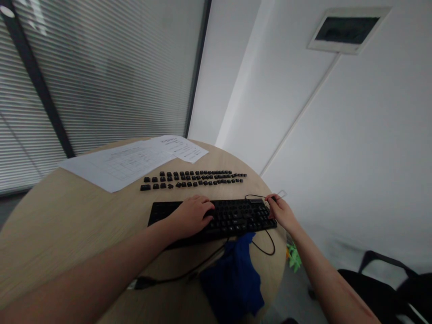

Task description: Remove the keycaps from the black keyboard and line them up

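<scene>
Taking the keyboard [236, 216] on the round table [74, 220] as the landmark, a large paper sheet [114, 166] lies well beyond its left end, with a smaller sheet [187, 150] beside that. A cable's plug end [145, 282] rests on the near side of the keyboard's left part, and loose keycaps [193, 177] stand in three rough rows just beyond its far edge. The left hand [193, 217] lies over the keyboard's left half, its thumb apart from the fingers; whether they grip or merely rest cannot be told. A blue cloth [232, 279] lies against the near edge. At the keyboard's right end, the right hand [281, 212] pinches a small wire-looped tool [274, 198] between its fingers, the loop pointing outward past that end. Good handling here seems to call for steady, even pressure from the left hand so the keyboard does not slide, a light, square hold on the tool so that nothing gets scratched, and care not to knock the keycap rows out of order. As for writing, the large sheet bears a printed grid and the smaller one lines of print, both too small to read; key legends are likewise illegible, and no brand can be made out.
</scene>
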{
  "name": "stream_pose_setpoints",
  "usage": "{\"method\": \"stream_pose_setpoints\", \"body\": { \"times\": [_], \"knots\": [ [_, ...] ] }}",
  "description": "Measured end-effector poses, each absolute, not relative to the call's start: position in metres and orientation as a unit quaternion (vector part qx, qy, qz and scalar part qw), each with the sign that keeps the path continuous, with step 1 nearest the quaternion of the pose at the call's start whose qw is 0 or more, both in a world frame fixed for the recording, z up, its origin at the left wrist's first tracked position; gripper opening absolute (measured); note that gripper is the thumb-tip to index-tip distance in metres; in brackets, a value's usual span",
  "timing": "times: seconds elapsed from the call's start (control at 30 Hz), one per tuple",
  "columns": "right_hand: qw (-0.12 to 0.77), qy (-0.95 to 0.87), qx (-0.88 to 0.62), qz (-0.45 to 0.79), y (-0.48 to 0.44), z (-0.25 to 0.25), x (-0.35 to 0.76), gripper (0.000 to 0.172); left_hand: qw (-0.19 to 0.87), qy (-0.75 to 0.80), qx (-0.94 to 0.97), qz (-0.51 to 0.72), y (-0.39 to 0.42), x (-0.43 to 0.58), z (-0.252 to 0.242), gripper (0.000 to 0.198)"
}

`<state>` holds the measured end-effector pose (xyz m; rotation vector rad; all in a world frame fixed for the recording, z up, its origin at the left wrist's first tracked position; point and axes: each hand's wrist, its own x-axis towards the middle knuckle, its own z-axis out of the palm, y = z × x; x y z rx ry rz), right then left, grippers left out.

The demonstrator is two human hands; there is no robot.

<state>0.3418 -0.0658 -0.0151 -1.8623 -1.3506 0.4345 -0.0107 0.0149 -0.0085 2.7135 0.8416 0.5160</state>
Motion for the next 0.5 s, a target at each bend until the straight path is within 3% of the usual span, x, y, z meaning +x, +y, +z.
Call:
{"method": "stream_pose_setpoints", "body": {
  "times": [0.2,0.37,0.5],
  "knots": [
    [0.365,-0.521,-0.751,0.174,-0.053,-0.017,0.346,0.028,0.124,0.289,0.935,0.166,0.014,-0.01,-0.007,0.027],
    [0.408,-0.478,-0.729,0.271,-0.046,-0.012,0.346,0.022,0.132,0.283,0.934,0.172,0.015,-0.011,-0.008,0.026],
    [0.406,-0.483,-0.73,0.261,-0.045,-0.013,0.347,0.023,0.133,0.283,0.934,0.173,0.015,-0.011,-0.009,0.026]
  ]
}}
